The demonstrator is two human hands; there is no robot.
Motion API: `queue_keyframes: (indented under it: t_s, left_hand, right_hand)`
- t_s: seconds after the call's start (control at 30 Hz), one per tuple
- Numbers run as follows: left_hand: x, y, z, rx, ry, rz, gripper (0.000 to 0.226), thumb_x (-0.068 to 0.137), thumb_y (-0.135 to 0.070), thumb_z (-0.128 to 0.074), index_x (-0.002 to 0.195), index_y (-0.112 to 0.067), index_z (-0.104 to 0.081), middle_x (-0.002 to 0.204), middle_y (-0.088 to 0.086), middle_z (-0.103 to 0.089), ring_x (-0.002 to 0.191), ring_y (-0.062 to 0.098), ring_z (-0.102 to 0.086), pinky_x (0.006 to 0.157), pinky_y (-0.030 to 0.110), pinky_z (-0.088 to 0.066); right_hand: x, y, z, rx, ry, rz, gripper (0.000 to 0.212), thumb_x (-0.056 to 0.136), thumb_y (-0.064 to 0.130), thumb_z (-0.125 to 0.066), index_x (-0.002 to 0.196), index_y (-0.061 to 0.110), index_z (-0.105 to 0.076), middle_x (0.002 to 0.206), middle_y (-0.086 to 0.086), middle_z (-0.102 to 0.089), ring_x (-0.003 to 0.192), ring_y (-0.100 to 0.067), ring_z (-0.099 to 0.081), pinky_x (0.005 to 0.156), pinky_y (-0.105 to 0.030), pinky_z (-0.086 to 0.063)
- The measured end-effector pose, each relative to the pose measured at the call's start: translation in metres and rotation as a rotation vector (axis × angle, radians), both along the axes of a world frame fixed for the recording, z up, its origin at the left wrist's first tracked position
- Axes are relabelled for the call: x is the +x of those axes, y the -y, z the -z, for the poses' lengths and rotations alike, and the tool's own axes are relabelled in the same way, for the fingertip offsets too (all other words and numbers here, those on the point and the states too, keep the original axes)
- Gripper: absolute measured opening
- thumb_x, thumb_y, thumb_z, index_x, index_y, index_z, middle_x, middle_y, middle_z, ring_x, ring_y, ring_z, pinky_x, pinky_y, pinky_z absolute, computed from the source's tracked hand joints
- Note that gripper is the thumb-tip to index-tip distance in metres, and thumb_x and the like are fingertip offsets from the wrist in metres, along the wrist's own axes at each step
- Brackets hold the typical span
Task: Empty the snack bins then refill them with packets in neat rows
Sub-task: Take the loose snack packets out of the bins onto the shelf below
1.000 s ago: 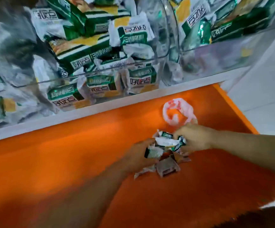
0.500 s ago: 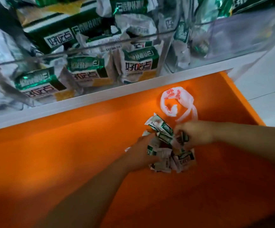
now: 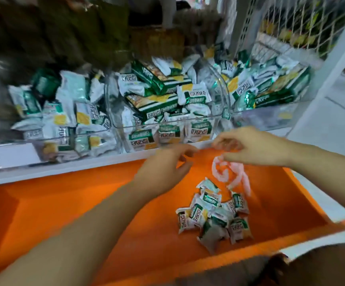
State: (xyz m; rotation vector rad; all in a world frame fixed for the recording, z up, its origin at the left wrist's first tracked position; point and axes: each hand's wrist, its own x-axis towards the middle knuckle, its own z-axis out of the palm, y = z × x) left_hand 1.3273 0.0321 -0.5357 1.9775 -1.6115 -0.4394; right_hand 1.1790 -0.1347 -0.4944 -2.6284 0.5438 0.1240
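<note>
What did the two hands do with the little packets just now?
Both hands let go of the heap of small green-and-white snack packets and rose toward the clear plastic bins; the left hand and right hand now look empty. The heap stayed on the orange tray, the crumpled pink-and-white plastic bag beside it.

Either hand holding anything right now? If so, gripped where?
Nothing held, as far as shows. The left hand and right hand hover with loose fingers above the orange tray; the packet pile lies untouched below.

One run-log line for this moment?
left hand, right hand: empty, above orange tray | packet pile: loose in tray | clear bins: hold jumbled packets
</note>
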Motion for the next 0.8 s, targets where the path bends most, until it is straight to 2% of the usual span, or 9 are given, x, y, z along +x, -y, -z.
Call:
queue_keyframes:
  t_s: [0.07,0.17,0.3,0.43,0.5,0.53,0.6,0.7,0.8]
  left_hand:
    - [0.011,-0.014,-0.024,-0.119,0.044,-0.056,0.027,0.097,-0.02,-0.054,0.123,-0.025,-0.059,0.117,-0.005,-0.062,0.1,0.01,-0.059,0.087,0.035,-0.051]
    - [0.037,-0.025,-0.055,-0.227,0.173,-0.173,0.025,0.096,-0.021,-0.054,0.12,-0.024,-0.062,0.115,-0.004,-0.064,0.101,0.014,-0.059,0.086,0.037,-0.052]
    - [0.08,-0.035,-0.079,-0.278,0.421,-0.339,0.026,0.092,-0.018,-0.059,0.117,-0.02,-0.064,0.121,0.003,-0.061,0.114,0.025,-0.053,0.098,0.042,-0.039]
    - [0.117,-0.041,-0.079,-0.166,0.369,-0.418,0.034,0.093,-0.023,-0.057,0.128,-0.023,-0.057,0.136,0.002,-0.049,0.12,0.024,-0.048,0.1,0.039,-0.036]
    - [0.126,-0.041,-0.076,-0.076,0.301,-0.385,0.037,0.096,-0.028,-0.054,0.132,-0.026,-0.052,0.144,-0.003,-0.038,0.103,0.015,-0.054,0.088,0.034,-0.044]
    - [0.129,-0.041,-0.075,-0.062,0.287,-0.369,0.037,0.096,-0.03,-0.053,0.133,-0.027,-0.051,0.145,-0.006,-0.035,0.084,0.008,-0.055,0.077,0.03,-0.043]
    - [0.133,-0.041,-0.072,-0.07,0.267,-0.365,0.036,0.096,-0.03,-0.053,0.132,-0.028,-0.052,0.145,-0.01,-0.032,0.055,0.0,-0.043,0.064,0.025,-0.036]
    - [0.14,-0.041,-0.066,-0.128,0.226,-0.351,0.031,0.094,-0.031,-0.055,0.125,-0.029,-0.056,0.142,-0.013,-0.034,0.049,-0.004,-0.046,0.052,0.02,-0.031]
    - [0.145,-0.042,-0.061,-0.172,0.197,-0.331,0.027,0.093,-0.03,-0.057,0.12,-0.028,-0.059,0.139,-0.015,-0.036,0.054,-0.015,-0.047,0.05,0.017,-0.029]
  right_hand:
    - [0.011,-0.012,-0.033,-0.042,0.115,-0.006,0.022,0.086,0.022,-0.069,0.107,0.021,-0.064,0.097,0.009,-0.065,0.085,-0.004,-0.061,0.071,-0.007,-0.044]
    - [0.036,-0.019,-0.069,-0.102,0.239,0.008,0.019,0.087,0.022,-0.067,0.105,0.018,-0.064,0.098,0.004,-0.066,0.086,-0.013,-0.063,0.077,-0.021,-0.048]
    - [0.081,-0.012,-0.084,-0.223,0.291,0.018,0.034,0.089,0.027,-0.065,0.12,0.017,-0.059,0.116,-0.002,-0.062,0.106,-0.014,-0.058,0.086,-0.025,-0.042]
    - [0.13,0.004,-0.078,-0.235,0.237,0.077,0.057,0.088,0.03,-0.066,0.138,0.019,-0.043,0.142,-0.009,-0.046,0.125,-0.024,-0.047,0.095,-0.029,-0.039]
    - [0.152,0.012,-0.075,-0.252,0.177,0.087,0.073,0.084,0.032,-0.07,0.145,0.024,-0.031,0.147,-0.012,-0.034,0.128,-0.03,-0.042,0.099,-0.034,-0.039]
    - [0.161,0.015,-0.075,-0.249,0.169,0.098,0.081,0.083,0.031,-0.072,0.148,0.026,-0.025,0.149,-0.013,-0.028,0.131,-0.032,-0.038,0.1,-0.034,-0.037]
    - [0.176,0.023,-0.075,-0.231,0.157,0.118,0.095,0.078,0.03,-0.077,0.151,0.03,-0.016,0.153,-0.017,-0.017,0.139,-0.035,-0.026,0.108,-0.035,-0.03]
    - [0.192,0.038,-0.072,-0.195,0.033,0.096,0.1,0.075,0.035,-0.079,0.151,0.034,-0.014,0.157,-0.014,-0.013,0.143,-0.033,-0.019,0.112,-0.038,-0.024]
    - [0.197,0.043,-0.072,-0.194,0.019,0.06,0.081,0.075,0.039,-0.078,0.144,0.031,-0.035,0.148,-0.01,-0.032,0.131,-0.028,-0.037,0.101,-0.032,-0.033]
